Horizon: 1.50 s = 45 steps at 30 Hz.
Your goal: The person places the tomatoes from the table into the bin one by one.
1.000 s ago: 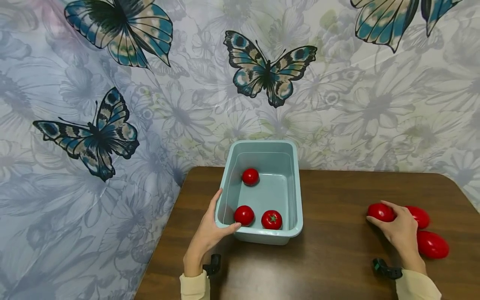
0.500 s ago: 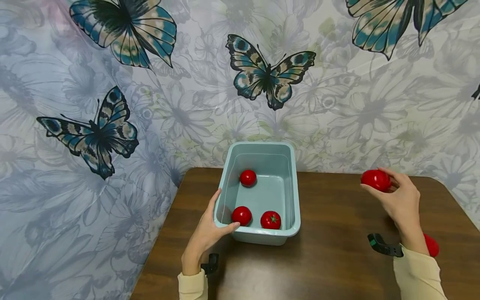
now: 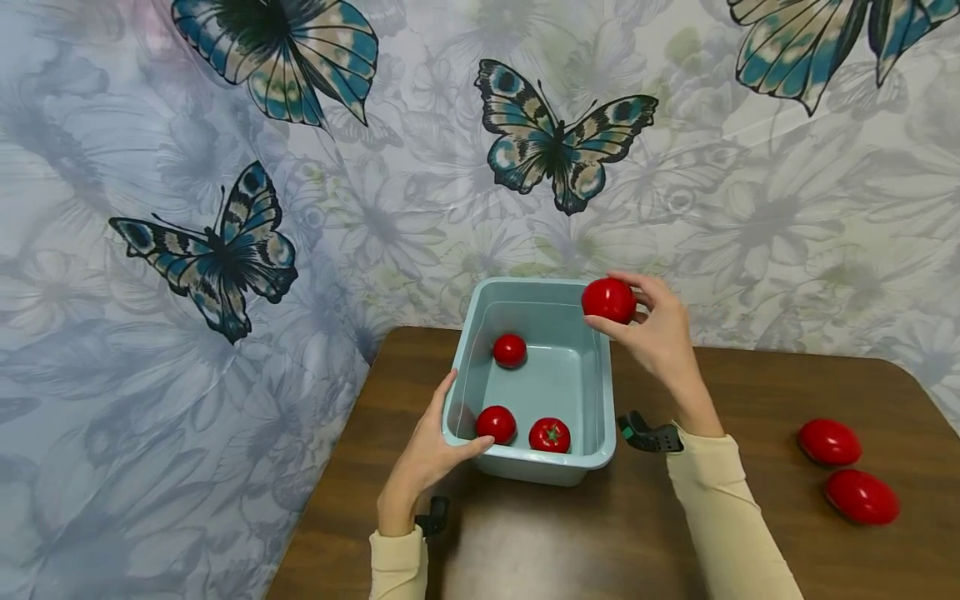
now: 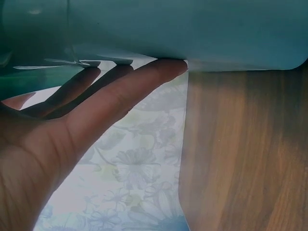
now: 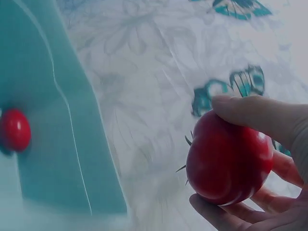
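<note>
My right hand (image 3: 660, 333) holds a glossy red tomato (image 3: 607, 301) between thumb and fingers, above the right far side of a pale blue-green plastic tub (image 3: 606, 400). Green sepal tips show on this tomato (image 5: 228, 161) in the right wrist view. With thumb over the front rim and fingers along the outer left wall, my left hand (image 3: 429, 457) holds the tub's near-left corner; in the left wrist view its fingers (image 4: 120, 91) touch the wall. Inside lie a far red tomato (image 3: 510, 351), a near-left one (image 3: 496, 424) and a near-right one (image 3: 550, 435) with its green calyx up.
Two more smooth red tomatoes, a farther one (image 3: 829, 442) and a nearer one (image 3: 862, 497), lie on the brown wooden table (image 3: 570, 542) at the right. A butterfly-patterned wall covering (image 3: 405, 217) rises behind the table's far edge.
My right hand has lifted one tomato from the group at the right and carried it left to above the tub. My left hand has stayed at the tub's corner.
</note>
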Motion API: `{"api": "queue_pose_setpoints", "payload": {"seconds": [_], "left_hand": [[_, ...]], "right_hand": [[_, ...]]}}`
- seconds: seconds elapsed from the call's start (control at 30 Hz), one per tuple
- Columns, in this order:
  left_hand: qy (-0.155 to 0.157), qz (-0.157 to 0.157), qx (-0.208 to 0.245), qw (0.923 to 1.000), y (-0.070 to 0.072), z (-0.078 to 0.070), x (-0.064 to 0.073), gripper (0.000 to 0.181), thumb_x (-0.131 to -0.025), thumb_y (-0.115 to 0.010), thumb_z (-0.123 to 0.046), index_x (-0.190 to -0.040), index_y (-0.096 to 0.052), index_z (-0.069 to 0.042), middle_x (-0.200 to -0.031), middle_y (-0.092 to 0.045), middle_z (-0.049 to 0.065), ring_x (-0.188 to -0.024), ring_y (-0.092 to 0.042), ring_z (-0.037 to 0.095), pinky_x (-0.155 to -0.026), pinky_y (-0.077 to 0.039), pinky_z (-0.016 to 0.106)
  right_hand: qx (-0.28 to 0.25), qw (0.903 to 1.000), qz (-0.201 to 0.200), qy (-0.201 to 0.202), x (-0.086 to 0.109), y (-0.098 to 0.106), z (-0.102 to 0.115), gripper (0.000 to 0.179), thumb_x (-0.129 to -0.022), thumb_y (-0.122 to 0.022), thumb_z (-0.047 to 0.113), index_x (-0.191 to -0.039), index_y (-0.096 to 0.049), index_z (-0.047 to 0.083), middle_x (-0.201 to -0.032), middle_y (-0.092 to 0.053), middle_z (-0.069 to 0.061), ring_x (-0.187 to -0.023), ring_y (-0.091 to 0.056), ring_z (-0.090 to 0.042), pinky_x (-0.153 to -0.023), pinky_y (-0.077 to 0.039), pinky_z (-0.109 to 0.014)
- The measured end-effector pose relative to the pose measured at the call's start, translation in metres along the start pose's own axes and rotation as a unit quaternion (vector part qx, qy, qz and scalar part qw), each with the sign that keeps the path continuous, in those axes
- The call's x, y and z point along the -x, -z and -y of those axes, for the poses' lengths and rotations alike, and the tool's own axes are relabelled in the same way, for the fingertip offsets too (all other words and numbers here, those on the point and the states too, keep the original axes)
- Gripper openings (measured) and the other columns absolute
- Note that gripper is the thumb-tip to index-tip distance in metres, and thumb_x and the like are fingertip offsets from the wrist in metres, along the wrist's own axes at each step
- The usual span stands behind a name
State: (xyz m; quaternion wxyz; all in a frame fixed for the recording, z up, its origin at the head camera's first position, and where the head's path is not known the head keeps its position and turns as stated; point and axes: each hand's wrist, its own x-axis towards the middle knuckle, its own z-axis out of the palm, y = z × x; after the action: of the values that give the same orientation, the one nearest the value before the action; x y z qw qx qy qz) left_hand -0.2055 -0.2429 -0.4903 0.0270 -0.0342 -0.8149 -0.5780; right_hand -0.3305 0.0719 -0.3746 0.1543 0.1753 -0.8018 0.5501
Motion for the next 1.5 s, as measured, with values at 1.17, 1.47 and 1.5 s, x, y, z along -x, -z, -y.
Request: {"api": "queue_pose_setpoints", "payload": {"seconds": [1.17, 1.47, 1.5], "left_hand": [[-0.001, -0.003, 0.006, 1.0, 0.0, 0.001, 0.002, 0.108, -0.082, -0.088, -0.031, -0.167, -0.022, -0.025, -0.162, -0.039, 0.013, -0.138, -0.047, 0.045, -0.106, -0.048, 0.063], [-0.005, -0.002, 0.002, 1.0, 0.0, 0.0, 0.002, 0.107, -0.083, -0.088, -0.028, -0.167, -0.021, -0.023, -0.16, -0.04, 0.017, -0.134, -0.05, 0.045, -0.105, -0.051, 0.06], [-0.005, -0.002, 0.002, 1.0, 0.0, -0.001, 0.002, 0.107, -0.083, -0.088, -0.028, -0.167, -0.021, -0.023, -0.161, -0.04, 0.016, -0.134, -0.05, 0.045, -0.105, -0.051, 0.06]], "right_hand": [[0.001, 0.9941, 0.108, 0.0, -0.002, -0.041, -0.001, 0.054, -0.088, -0.085, 0.008, -0.137, -0.064, 0.001, -0.135, -0.062, -0.023, -0.121, -0.062, -0.043, -0.099, -0.056, -0.057], [-0.017, 0.9929, 0.117, -0.004, 0.002, -0.032, 0.0, 0.053, -0.091, -0.081, 0.005, -0.14, -0.062, 0.001, -0.133, -0.064, -0.024, -0.122, -0.065, -0.042, -0.105, -0.052, -0.054], [-0.015, 0.9927, 0.12, -0.005, 0.003, -0.03, 0.0, 0.053, -0.091, -0.081, 0.006, -0.14, -0.062, 0.001, -0.134, -0.064, -0.024, -0.122, -0.065, -0.043, -0.105, -0.052, -0.054]]}}
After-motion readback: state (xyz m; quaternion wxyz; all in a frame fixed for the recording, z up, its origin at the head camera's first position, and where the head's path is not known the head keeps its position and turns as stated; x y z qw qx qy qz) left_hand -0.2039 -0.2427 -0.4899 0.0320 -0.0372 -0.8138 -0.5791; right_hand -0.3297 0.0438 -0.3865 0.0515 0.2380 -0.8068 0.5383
